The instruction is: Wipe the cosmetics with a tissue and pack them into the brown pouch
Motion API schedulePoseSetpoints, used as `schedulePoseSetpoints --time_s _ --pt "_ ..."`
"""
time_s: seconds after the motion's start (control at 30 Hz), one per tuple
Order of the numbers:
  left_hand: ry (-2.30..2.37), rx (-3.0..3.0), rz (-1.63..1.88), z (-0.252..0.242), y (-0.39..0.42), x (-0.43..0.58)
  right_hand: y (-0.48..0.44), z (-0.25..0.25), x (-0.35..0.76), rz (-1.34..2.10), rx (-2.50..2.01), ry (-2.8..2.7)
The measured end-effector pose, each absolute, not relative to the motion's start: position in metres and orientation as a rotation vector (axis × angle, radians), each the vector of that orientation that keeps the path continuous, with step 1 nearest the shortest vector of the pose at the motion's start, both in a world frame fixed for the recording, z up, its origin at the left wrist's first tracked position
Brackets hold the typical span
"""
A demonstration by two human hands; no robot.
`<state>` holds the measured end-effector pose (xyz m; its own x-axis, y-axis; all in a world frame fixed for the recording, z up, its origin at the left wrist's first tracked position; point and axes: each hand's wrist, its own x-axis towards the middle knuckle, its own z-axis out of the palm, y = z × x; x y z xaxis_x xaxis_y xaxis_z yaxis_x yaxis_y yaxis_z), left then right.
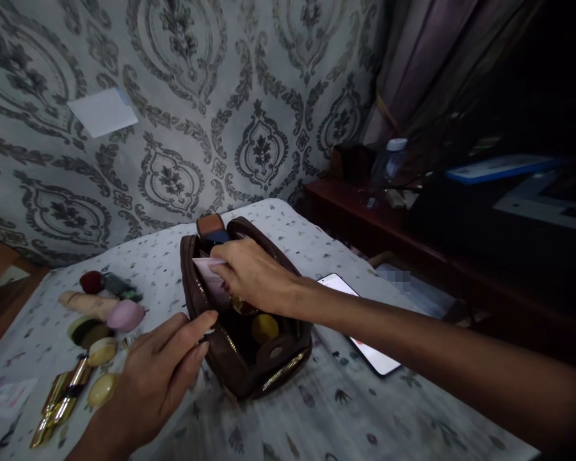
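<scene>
An open brown zip bag (244,378) sits on the patterned sheet in front of me. My right hand (249,275) reaches into it from the right, closed on a pale pink packet (210,282) with small print that stands along the bag's left inner wall. At the near left rim, the thumb and fingers of my left hand (156,368) close on the bag's edge by the zipper. Inside the bag lie a round yellow item (265,328) and a gold-coloured round item (242,305), partly covered by my right hand. A dark item (217,238) shows at the far end.
Left of the bag lie a pink sponge (125,315), gold tubes (60,400), a yellow round piece (102,389) and other cosmetics. A lit phone (374,349) lies under my right forearm. A dark red table (336,202) with a plastic bottle (394,157) stands right. Patterned wall behind.
</scene>
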<state>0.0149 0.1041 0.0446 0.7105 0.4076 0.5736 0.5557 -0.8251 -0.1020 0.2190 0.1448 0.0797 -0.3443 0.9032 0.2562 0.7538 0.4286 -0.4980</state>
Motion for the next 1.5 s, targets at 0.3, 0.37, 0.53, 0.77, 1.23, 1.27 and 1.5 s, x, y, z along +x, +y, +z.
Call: schedulePoseSetpoints --time_s 0.3,0.37,0.53,0.77,1.23,1.27,1.5 --pt "-0.775 -2.719 -0.812 0.043 0.106 0.014 0.147 0.082 0.222 0.302 -1.354 -2.230" --pt "-0.775 -2.718 -0.825 0.044 0.106 0.016 0.147 0.082 0.223 0.277 -1.366 -2.209" --pt "-0.816 -2.782 -0.868 0.042 0.101 0.014 0.146 0.082 0.225 0.244 -1.307 -2.119" --pt "-0.942 -2.673 -0.981 0.019 0.090 -0.011 0.119 0.095 0.230 0.195 -1.282 -1.931" --pt "-1.073 -2.837 -0.628 -0.055 0.056 -0.086 0.046 0.090 0.203 0.363 -1.062 -1.826" --pt "-1.096 -2.826 -0.610 -0.058 0.053 -0.091 0.041 0.087 0.196 0.389 -1.008 -1.857" --pt "-1.341 -2.752 -0.718 -0.044 0.064 -0.115 0.027 0.040 0.132 0.585 -0.768 -2.071"
